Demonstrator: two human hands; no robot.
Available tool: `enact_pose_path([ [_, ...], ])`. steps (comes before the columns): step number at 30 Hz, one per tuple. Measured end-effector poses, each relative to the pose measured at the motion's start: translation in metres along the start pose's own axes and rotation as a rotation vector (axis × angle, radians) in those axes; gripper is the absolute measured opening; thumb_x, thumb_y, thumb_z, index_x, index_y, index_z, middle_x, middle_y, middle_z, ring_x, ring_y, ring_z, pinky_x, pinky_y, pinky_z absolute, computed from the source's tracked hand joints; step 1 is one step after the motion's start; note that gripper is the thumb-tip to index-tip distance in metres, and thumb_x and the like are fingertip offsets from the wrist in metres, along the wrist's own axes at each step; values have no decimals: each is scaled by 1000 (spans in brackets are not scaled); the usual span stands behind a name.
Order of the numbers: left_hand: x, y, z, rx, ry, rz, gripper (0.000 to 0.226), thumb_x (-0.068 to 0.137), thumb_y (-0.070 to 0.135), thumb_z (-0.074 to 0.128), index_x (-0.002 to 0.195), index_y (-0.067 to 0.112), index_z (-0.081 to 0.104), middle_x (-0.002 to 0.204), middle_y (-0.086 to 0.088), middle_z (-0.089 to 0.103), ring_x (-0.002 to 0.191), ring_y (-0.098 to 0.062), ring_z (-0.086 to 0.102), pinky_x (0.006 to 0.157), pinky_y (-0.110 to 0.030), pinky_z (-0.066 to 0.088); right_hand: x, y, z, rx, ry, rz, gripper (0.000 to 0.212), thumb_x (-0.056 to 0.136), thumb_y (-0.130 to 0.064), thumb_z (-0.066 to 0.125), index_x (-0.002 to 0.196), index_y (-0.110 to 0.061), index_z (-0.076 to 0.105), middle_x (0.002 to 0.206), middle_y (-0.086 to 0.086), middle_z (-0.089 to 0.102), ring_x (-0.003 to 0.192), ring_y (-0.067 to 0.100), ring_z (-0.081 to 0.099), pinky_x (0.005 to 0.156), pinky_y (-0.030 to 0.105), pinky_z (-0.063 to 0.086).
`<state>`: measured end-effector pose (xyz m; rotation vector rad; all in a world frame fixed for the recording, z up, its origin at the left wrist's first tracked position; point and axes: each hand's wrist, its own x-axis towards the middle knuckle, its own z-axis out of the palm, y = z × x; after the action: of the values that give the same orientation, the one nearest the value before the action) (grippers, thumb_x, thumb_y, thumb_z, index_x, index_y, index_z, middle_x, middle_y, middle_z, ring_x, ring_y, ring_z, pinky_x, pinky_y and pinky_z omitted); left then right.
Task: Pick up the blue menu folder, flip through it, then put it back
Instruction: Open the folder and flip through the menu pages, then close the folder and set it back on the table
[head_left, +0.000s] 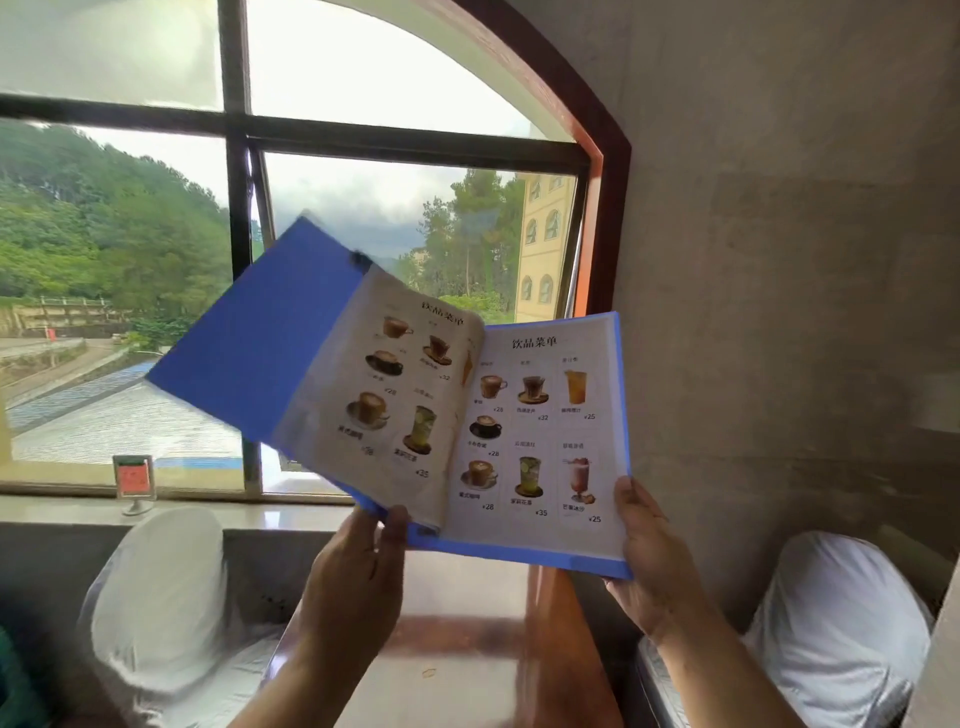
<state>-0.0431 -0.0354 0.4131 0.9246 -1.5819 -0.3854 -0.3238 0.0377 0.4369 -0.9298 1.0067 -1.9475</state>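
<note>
**Page-turning in progress: folder held open above the table**

The blue plastic menu folder (249, 343) is held open in the air above the reddish-brown wooden table (457, 670), in front of the arched window (363, 130). The right hand (654, 561) grips the folder's lower right corner, thumb on the drinks page, fingers closed behind the back cover. The left hand (358, 566) pinches the bottom edge of a lifted sleeve page (374, 395) near the spine, fingers closed on it.

Judgement: the flip-through step is under way. To do it well, carry that page fully across to the front cover side, keep the right-hand grip steady, and take one sleeve at a time.
</note>
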Motion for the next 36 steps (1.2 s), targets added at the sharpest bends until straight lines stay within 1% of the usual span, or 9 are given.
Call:
enact_pose_path([
  [2,2,3,-1,64,-139,121,68,85,87,33,136,44,49,111,11,73,84,-21,77,65,-30,52,1,4,1,-1,5,19,36,106,-43,54,130,-25,73,121,20,81,109,45,78,95,70,60],
  [4,4,3,-4,35,-271,175,91,79,89,45,157,45,35,139,13,63,83,-10,76,69,-24,56,4,4,-1,49,-25,56,45,116,-25,39,107,-23,83,92,10,86,80,27,83,69,46,69],
  [7,9,13,-3,-100,-201,-8,73,82,74,66,146,52,39,116,6,78,69,-14,76,66,-36,61,-2,-3,5,117,-97,96,61,115,-11,34,79,-21,82,63,-3,74,51,13,70,47,27,58],
  [10,21,19,3,-310,-142,-240,63,93,37,76,147,29,44,78,0,81,52,-14,70,48,-25,56,-1,-9,11,72,-163,68,46,116,-19,37,95,-14,78,70,-1,76,58,15,72,50,30,59],
  [13,25,23,3,-361,-116,-269,22,100,21,68,119,10,62,68,-3,76,46,-10,62,43,-18,49,0,-9,15,-21,-190,91,61,111,-57,31,124,-20,78,112,8,85,98,27,82,76,41,67],
  [16,20,24,3,-329,-73,-256,14,102,23,64,110,12,60,74,-5,71,51,-4,66,42,-14,48,-1,-5,19,-106,-199,65,45,106,-47,59,143,-22,66,137,14,76,120,38,75,98,63,62],
  [24,16,18,6,-315,-40,-229,9,102,23,64,105,16,59,70,-5,68,49,-6,64,43,-16,48,4,4,22,-231,-75,0,33,107,-21,63,140,-21,64,134,11,78,118,39,76,102,66,59],
  [31,8,-18,6,-345,-163,-407,32,81,48,71,91,18,73,81,0,81,64,-14,74,58,-35,58,-2,20,9,-260,-87,66,49,92,-34,73,139,-19,66,131,13,79,116,41,77,99,63,61],
  [36,-54,-102,14,-313,-426,-654,16,92,18,80,103,9,75,91,-10,85,73,-16,81,55,-24,60,-46,125,-40,-301,-14,329,38,95,-24,73,130,-10,71,123,20,82,111,44,79,89,61,66],
])
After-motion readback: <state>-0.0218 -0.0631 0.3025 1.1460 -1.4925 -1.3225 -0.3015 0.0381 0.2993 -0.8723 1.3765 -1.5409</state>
